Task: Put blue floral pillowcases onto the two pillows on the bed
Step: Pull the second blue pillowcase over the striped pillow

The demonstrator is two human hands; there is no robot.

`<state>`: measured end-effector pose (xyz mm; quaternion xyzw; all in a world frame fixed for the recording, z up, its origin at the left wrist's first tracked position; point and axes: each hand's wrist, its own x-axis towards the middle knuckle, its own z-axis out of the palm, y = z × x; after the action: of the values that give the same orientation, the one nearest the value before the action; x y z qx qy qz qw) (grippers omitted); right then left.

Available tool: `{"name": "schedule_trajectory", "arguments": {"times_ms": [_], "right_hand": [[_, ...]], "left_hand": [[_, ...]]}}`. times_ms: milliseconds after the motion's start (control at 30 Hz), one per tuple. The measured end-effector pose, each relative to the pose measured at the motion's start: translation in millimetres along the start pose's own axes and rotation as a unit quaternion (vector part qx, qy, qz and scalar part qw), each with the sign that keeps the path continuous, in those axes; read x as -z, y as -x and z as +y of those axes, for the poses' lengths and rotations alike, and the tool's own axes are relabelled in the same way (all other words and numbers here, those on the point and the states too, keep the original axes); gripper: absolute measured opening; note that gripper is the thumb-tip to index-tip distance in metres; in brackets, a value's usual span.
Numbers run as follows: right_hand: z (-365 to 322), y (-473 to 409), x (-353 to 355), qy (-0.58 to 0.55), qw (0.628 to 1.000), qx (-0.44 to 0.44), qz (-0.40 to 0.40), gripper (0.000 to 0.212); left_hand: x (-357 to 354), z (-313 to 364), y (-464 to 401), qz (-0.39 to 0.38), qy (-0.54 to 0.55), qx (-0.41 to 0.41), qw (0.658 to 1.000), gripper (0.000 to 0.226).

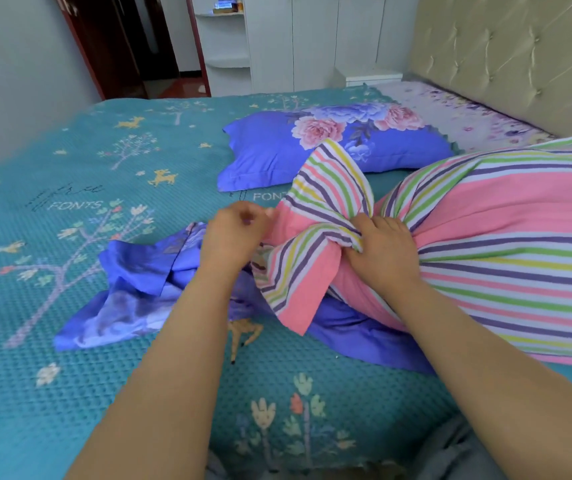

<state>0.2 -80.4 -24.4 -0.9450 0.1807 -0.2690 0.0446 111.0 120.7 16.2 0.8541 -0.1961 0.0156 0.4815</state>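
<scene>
One pillow (329, 147) already wears its blue floral case and lies on the far side of the teal bed (70, 237), so the job appears half done. The second, a striped pillow (502, 244) at right, is still bare. The person's right hand (381, 251) grips its gathered striped end, while the left hand (237, 230) pinches the loose flap beside it. The remaining blue floral pillowcase (132, 296) lies crumpled, partly under that pillow, near the left arm.
</scene>
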Motion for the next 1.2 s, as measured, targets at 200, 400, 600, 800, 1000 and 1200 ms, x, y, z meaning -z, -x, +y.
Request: {"name": "schedule_trajectory", "arguments": {"times_ms": [200,400,600,800,1000,1200], "right_hand": [[15.2,-12.7,22.0,-0.115,0.993,-0.008,0.025,0.034],[20.8,-9.6,25.3,-0.098,0.991,0.051,0.069,0.031],[21.2,7.4,26.5,-0.059,0.967,0.216,0.120,0.031],[7.5,26.9,12.7,-0.036,0.951,0.304,0.041,0.032],[4.6,27.5,15.9,-0.042,0.956,0.290,0.020,0.033],[4.0,28.5,14.6,-0.066,0.972,0.225,0.012,0.066]], "left_hand": [[24.5,-54.4,1.7,-0.042,-0.192,0.115,0.974,0.068],[30.9,-57.9,-3.0,0.047,-0.077,0.122,0.988,0.011],[44.4,-48.3,-9.3,0.025,0.352,0.320,0.880,0.030],[40.4,-43.9,-17.5,0.054,0.131,0.198,0.970,0.045],[43.2,-40.1,-14.0,-0.115,0.041,0.171,0.978,0.029],[30.9,-44.0,-11.5,-0.121,-0.190,0.100,0.969,0.024]]}}
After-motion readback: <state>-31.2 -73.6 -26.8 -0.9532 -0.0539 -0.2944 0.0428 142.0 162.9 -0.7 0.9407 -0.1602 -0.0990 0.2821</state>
